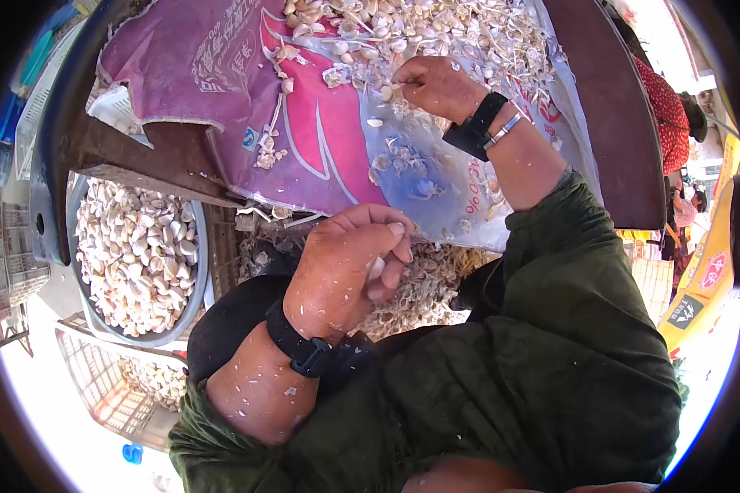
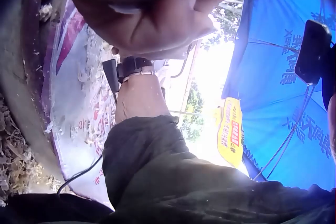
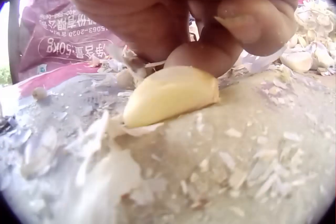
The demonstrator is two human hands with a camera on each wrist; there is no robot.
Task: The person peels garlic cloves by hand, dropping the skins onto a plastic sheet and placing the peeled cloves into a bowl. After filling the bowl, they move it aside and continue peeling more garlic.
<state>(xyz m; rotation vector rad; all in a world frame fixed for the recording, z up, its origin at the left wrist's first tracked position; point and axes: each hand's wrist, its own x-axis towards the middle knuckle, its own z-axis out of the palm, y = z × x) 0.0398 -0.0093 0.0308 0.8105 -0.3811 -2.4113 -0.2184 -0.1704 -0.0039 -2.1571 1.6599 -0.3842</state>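
Observation:
My left hand hovers in front of the table edge, its fingers curled round a whitish garlic clove. In the left wrist view only a pale edge of that clove shows among the fingers. Over the covered table, my right hand is down at the near side of the garlic pile with bent fingers. The right wrist view has a peeled, yellowish clove lying on the sheet, one fingertip right behind it. I cannot tell whether the fingers pinch it.
Unpeeled garlic is heaped at the table's far side. Papery skins litter the printed sacking. A round tub full of cloves stands at left, above a crate. More skins lie below the table edge.

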